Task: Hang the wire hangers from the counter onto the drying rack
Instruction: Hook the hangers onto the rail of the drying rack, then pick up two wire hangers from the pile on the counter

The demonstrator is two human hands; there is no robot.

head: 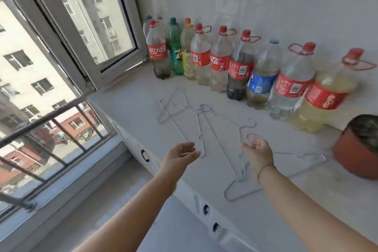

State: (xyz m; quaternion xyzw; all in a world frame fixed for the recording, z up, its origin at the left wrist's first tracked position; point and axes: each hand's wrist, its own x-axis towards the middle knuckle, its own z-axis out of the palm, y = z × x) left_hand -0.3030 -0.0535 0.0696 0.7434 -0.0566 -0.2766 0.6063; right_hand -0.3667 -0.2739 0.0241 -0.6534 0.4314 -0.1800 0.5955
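Left of the pot point(356, 149), left hand point(182, 153) and right hand point(258, 152) hover over the hangers point(205, 106), fingers loose, holding nothing. Better to pinch one hook point(252, 134) and lift slowly, because the wires cross.

Arms reach in over the front edge of the surface point(131, 96), and that lane is open: nothing stands between the edge and the wire hangers point(201, 108) lying flat mid-surface. The left grip point(182, 154) hovers loose-fingered and the right grip point(257, 153) hovers just short of a hook, with air around both. At the back, a row of bottles point(221, 61) lines the wall and closes off the far side, though a bare strip separates it from the hangers. On the right, a round pot point(360, 149) sits near the last hanger's end, so it is tighter there. At far left, the open window sash point(86, 26) juts in over the corner.
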